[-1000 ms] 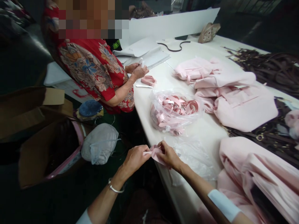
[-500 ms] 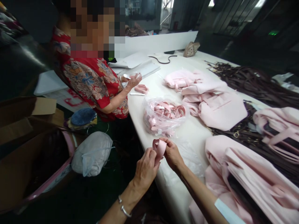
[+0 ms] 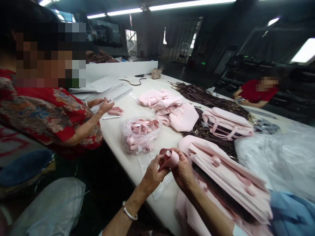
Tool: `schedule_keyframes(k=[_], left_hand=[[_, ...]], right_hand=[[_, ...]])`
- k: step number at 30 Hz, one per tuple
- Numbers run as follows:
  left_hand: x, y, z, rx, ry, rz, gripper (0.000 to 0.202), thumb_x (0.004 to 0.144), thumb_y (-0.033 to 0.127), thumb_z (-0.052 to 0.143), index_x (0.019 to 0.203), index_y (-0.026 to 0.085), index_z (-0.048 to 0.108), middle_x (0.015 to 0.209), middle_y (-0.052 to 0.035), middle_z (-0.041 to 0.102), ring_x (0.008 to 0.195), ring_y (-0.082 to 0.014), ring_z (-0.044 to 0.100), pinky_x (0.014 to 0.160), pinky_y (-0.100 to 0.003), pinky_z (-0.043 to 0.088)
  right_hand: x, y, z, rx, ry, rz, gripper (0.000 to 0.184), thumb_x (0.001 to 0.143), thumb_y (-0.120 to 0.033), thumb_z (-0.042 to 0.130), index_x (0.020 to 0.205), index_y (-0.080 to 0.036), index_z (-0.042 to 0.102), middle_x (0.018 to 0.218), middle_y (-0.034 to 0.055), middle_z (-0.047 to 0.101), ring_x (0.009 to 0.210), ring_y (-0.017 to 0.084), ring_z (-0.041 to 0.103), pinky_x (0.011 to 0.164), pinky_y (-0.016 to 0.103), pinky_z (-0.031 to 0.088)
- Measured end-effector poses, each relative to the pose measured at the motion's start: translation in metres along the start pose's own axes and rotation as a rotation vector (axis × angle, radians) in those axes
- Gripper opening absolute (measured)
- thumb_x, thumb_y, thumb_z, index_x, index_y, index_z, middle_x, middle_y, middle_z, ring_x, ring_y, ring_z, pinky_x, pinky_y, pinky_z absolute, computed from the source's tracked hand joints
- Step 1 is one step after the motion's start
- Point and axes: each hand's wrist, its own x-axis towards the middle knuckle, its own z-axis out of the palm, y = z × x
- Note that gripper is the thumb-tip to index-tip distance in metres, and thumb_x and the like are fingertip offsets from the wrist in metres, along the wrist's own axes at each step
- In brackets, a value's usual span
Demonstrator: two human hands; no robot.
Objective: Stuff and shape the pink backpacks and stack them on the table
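Strap (image 3: 172,160) looped between left hand (image 3: 153,173) and right hand (image 3: 184,171)

At far left, a co-worker in a red floral top (image 3: 44,113) stood above a blue round seat (image 3: 27,167) and a pale sack (image 3: 50,205). The co-worker's hands (image 3: 106,106) met near some white sheets (image 3: 112,91); what they held was too small to tell. A folded pink bundle (image 3: 116,111) lay beside them on the white table (image 3: 112,131). Next came a clear bag (image 3: 126,136) filled with pink straps (image 3: 142,126).

Nearer the viewer, the left hand, a bracelet (image 3: 129,212) on its wrist, had its fingers curled in, gripping the strap's left side. The pink strap stood in a curled loop directly between the two hands, raised near the table's edge. The right hand, fingers bent and narrow, pinched the loop's right side. The hands were close together, with the strap bridging them.

Rightward, crumpled pink pieces (image 3: 184,117) lay farther back, before dark brown straps (image 3: 213,98). A large pink bag (image 3: 228,170) rested just beside the right forearm, and a smaller pink bag (image 3: 227,123) lay behind it. Clear plastic sheeting (image 3: 278,157) and blue cloth (image 3: 292,214) filled the right, with a person in a red shirt (image 3: 258,91) beyond.
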Motion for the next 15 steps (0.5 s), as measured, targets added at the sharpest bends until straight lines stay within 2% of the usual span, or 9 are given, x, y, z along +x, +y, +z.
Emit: schedule_keyframes(k=[2, 4, 7, 9, 10, 12, 15], left_hand=[[0.005, 0.004, 0.008, 0.117, -0.006, 0.131, 0.021, 0.091, 0.029, 0.057, 0.11, 0.02, 0.059, 0.097, -0.0053, 0.072, 0.092, -0.0221, 0.066, 0.081, -0.035, 0.053], [0.01, 0.009, 0.012, 0.279, 0.036, 0.339, 0.015, 0.094, 0.026, 0.053, 0.104, 0.02, 0.062, 0.092, -0.0055, 0.073, 0.088, -0.0222, 0.066, 0.084, -0.039, 0.051], [0.012, 0.023, 0.017, 0.507, 0.064, 0.64, 0.014, 0.096, 0.02, 0.05, 0.09, 0.018, 0.063, 0.078, -0.0039, 0.071, 0.08, -0.021, 0.067, 0.094, -0.046, 0.047], [0.009, 0.036, 0.021, 0.585, 0.027, 0.743, 0.015, 0.094, 0.017, 0.05, 0.083, 0.018, 0.06, 0.071, -0.0029, 0.069, 0.074, -0.0202, 0.066, 0.094, -0.046, 0.047], [0.007, 0.042, 0.023, 0.6, -0.001, 0.775, 0.014, 0.092, 0.016, 0.051, 0.081, 0.018, 0.059, 0.069, -0.003, 0.068, 0.072, -0.0199, 0.066, 0.094, -0.046, 0.047], [-0.001, 0.052, 0.03, 0.605, -0.08, 0.827, 0.013, 0.09, 0.016, 0.053, 0.078, 0.018, 0.058, 0.067, -0.003, 0.066, 0.068, -0.0191, 0.064, 0.097, -0.047, 0.046], [-0.017, 0.061, 0.044, 0.595, -0.255, 0.898, 0.01, 0.087, 0.018, 0.057, 0.077, 0.018, 0.058, 0.063, -0.0014, 0.064, 0.062, -0.0186, 0.062, 0.1, -0.049, 0.045]], right_hand=[[-0.008, -0.016, -0.017, -0.059, -0.057, 0.012, 0.044, 0.062, -0.025, 0.079, 0.101, -0.021, 0.058, 0.092, 0.0007, 0.068, 0.079, 0.016, 0.06, 0.073, 0.027, 0.048], [-0.018, -0.036, -0.037, -0.161, -0.164, 0.027, 0.045, 0.065, -0.022, 0.075, 0.108, -0.02, 0.061, 0.101, 0.0019, 0.068, 0.093, 0.018, 0.061, 0.085, 0.029, 0.047], [-0.038, -0.066, -0.066, -0.301, -0.325, 0.058, 0.062, 0.067, -0.022, 0.072, 0.127, -0.023, 0.057, 0.122, 0.0041, 0.064, 0.115, 0.022, 0.056, 0.102, 0.035, 0.043], [-0.054, -0.079, -0.081, -0.417, -0.374, 0.071, 0.071, 0.07, -0.026, 0.076, 0.137, -0.026, 0.05, 0.131, 0.0053, 0.059, 0.118, 0.023, 0.056, 0.105, 0.039, 0.043], [-0.063, -0.082, -0.087, -0.5, -0.365, 0.052, 0.072, 0.072, -0.03, 0.078, 0.138, -0.027, 0.049, 0.133, 0.0062, 0.058, 0.117, 0.024, 0.056, 0.105, 0.041, 0.045], [-0.082, -0.084, -0.096, -0.705, -0.275, -0.041, 0.065, 0.072, -0.036, 0.081, 0.131, -0.028, 0.056, 0.134, 0.0082, 0.055, 0.12, 0.027, 0.055, 0.102, 0.043, 0.048], [-0.113, -0.082, -0.104, -0.993, -0.089, -0.225, 0.047, 0.071, -0.033, 0.082, 0.115, -0.028, 0.067, 0.14, 0.0085, 0.049, 0.133, 0.03, 0.043, 0.109, 0.044, 0.042]])
